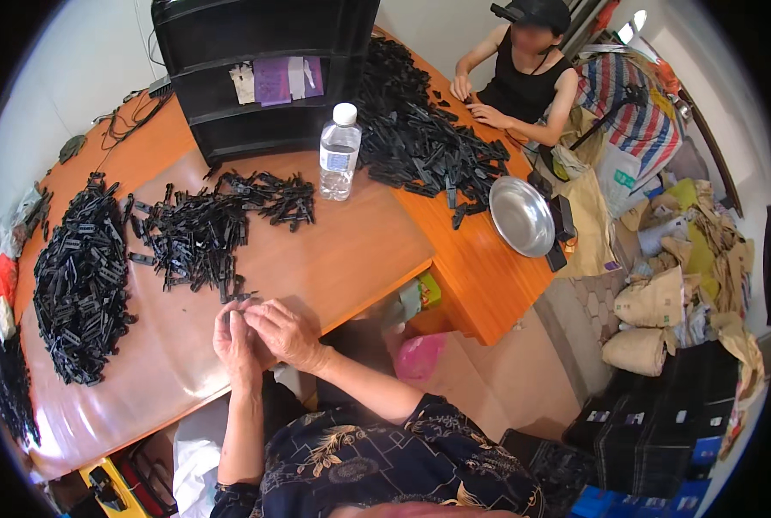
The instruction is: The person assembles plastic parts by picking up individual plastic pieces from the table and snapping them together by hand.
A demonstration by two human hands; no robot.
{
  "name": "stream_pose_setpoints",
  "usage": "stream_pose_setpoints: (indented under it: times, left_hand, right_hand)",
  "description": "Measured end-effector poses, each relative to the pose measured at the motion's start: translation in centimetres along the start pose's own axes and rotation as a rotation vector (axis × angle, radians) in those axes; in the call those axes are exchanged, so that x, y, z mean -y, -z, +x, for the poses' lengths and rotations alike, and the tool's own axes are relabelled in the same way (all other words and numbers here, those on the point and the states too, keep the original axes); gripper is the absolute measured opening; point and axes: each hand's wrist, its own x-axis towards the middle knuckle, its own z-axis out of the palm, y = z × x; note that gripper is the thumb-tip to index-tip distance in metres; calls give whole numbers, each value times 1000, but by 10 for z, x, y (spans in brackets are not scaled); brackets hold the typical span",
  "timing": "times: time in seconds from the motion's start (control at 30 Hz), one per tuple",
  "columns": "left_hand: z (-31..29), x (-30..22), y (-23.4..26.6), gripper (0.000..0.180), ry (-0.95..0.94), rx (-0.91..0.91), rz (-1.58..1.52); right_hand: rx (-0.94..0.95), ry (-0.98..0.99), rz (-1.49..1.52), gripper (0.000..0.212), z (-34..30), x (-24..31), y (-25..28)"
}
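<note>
Two hands, left hand [237, 345] and right hand [288, 335], are meeting fingertip to fingertip; can't tell what they're grasping. Black parts [197, 237] are lying just beyond on desk [359, 246], likely for short reaches.

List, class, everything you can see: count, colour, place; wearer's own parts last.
small parts: many, black, heaped on desk
desk: unclear count, orange, centre
rack: one, black, desk back
bottle: one, clear, beside rack
bowl: one, silver, desk right
person: one, black top, upper right
striped fabric: unclear count, multicoloured, upper right
sacks: several, brown, right
unclear item: one, pink, below desk
patterned shirt: one, dark, bottom
left hand, right hand: one each, bare, desk front
</note>
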Motion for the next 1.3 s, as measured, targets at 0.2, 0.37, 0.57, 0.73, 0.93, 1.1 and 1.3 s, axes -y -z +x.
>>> stream_pose_setpoints:
  times: [0.2,0.37,0.57,0.73,0.93,1.1,1.3]
  left_hand:
    - [0,4,7,36,23,9,-3]
    - [-3,4,10,35,27,25,9]
    - [-4,4,7,31,13,11,36]
    - [-1,3,9,28,10,51,40]
    - [-1,1,6,29,16,31,49]
    - [-4,-1,7,29,17,94,-10]
    - [-15,-12,17,23,-68,217,113]
  right_hand:
    - [-11,-11,19,32,0,0,4]
    - [-17,-18,45,32,-4,-2,4]
    - [3,-19,46,25,-9,-5,1]
    - [24,-6,33,26,-10,-6,0]
    - [17,-5,45,24,-5,-3,3]
    - [-113,-159,239,29,-5,-8,4]
    - [82,-319,448,39,2,-10,10]
